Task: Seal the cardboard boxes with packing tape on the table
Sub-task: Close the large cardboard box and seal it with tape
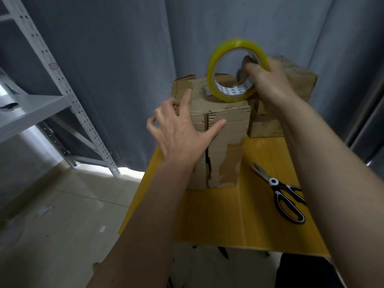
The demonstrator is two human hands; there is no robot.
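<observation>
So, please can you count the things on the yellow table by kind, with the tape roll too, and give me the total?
Cardboard boxes: 2, near box and far box
Tape rolls: 1, tape roll, gripped by the right hand on top of the near box
Scissors: 1, scissors
Total: 4

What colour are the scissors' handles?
Black with yellow inside, on the scissors; head view, the only one.

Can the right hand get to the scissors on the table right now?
Probably not yet. The right hand is gripping the yellow tape roll on top of the cardboard box. The scissors lie unobstructed on the yellow table, so it must release the roll first.
</observation>
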